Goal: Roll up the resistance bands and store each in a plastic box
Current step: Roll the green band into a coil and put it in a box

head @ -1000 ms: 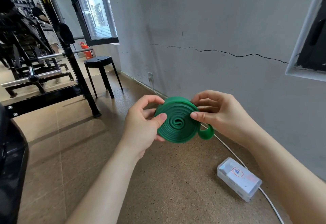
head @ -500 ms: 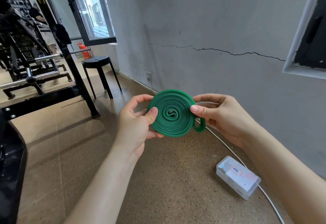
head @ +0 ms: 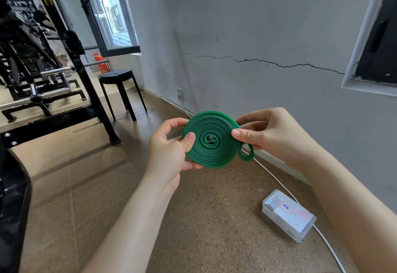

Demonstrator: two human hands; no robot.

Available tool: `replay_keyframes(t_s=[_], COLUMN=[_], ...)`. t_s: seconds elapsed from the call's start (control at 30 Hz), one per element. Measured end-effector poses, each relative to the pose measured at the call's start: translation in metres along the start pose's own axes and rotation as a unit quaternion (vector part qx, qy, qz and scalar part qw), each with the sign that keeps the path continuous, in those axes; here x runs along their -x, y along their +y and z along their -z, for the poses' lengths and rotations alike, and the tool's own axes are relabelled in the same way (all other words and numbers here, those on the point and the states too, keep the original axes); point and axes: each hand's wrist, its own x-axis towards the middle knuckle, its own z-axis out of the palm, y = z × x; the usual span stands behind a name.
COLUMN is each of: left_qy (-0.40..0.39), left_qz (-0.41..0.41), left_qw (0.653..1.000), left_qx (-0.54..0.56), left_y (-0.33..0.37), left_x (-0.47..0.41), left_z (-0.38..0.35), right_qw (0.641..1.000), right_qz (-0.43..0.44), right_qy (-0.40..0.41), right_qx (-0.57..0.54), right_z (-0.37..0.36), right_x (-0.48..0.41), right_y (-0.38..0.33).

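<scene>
Green band (head: 211, 139), mid-frame btwn left hand (head: 169, 154) & right hand (head: 272, 135), now wound tighter w/ tail loop smaller, both pinching coil rim; nearly ready for plastic box (head: 289, 214), lower right.

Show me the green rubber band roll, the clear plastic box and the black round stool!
green rolled rubber band (head: 211, 141), head view, on its spiral face
clear plastic box (head: 289, 215), head view, on its lid
black round stool (head: 117, 75), head view, on its seat
</scene>
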Motion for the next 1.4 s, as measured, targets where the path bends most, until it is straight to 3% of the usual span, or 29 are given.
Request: replay_keyframes(t_s=[0.27, 0.4, 0.53, 0.63, 0.73, 0.8, 0.9, 1.0, 1.1, 1.17, 1.27, 1.4], left_qy=[0.01, -0.106, -0.213, -0.262, -0.206, -0.176, -0.135, -0.093, -0.079, -0.075, -0.083, -0.112], left_qz=[0.07, 0.16, 0.039, -0.011, -0.029, -0.028, -0.028, -0.003, 0.014, 0.024, 0.032, 0.034], left_qw=[0.996, 0.981, 0.939, 0.919, 0.944, 0.961, 0.976, 0.99, 0.995, 0.996, 0.995, 0.992], left_qx=[0.049, -0.005, -0.266, -0.293, -0.255, -0.212, -0.168, -0.101, -0.064, -0.049, -0.043, -0.056], left_y=[-0.007, -0.014, -0.017, -0.015, -0.014, -0.014, -0.013, -0.008, -0.004, -0.003, -0.002, -0.001], left_x=[0.003, 0.0, -0.004, -0.001, 0.0, -0.001, -0.001, 0.0, 0.002, 0.004, 0.006, 0.005], left_z=[-0.004, 0.001, 0.013, 0.007, 0.005, 0.005, 0.003, 0.001, 0.002, 0.002, 0.003, 0.007], right_qw=[0.994, 1.0, 0.976, 0.971, 0.993, 0.989, 0.961, 0.921, 0.85, 0.812, 0.806, 0.804], right_qz=[-0.02, -0.024, 0.019, 0.02, 0.004, 0.041, 0.109, 0.144, 0.127, 0.129, 0.188, 0.225], right_qy=[-0.016, -0.013, -0.073, -0.098, -0.058, 0.006, 0.059, 0.02, -0.043, -0.028, 0.065, 0.095], right_qx=[-0.107, -0.012, 0.205, 0.217, 0.104, 0.144, 0.249, 0.36, 0.51, 0.569, 0.557, 0.542], right_z=[-0.009, -0.004, -0.007, -0.012, -0.013, -0.016, -0.022, -0.031, -0.044, -0.048, -0.049, -0.048], right_x=[0.0, 0.0, 0.002, 0.003, 0.001, -0.001, 0.006, 0.015, 0.025, 0.028, 0.028, 0.028], right_y=[0.01, 0.015, 0.013, 0.011, 0.012, 0.011, 0.002, -0.004, -0.006, 0.001, 0.01, 0.01])
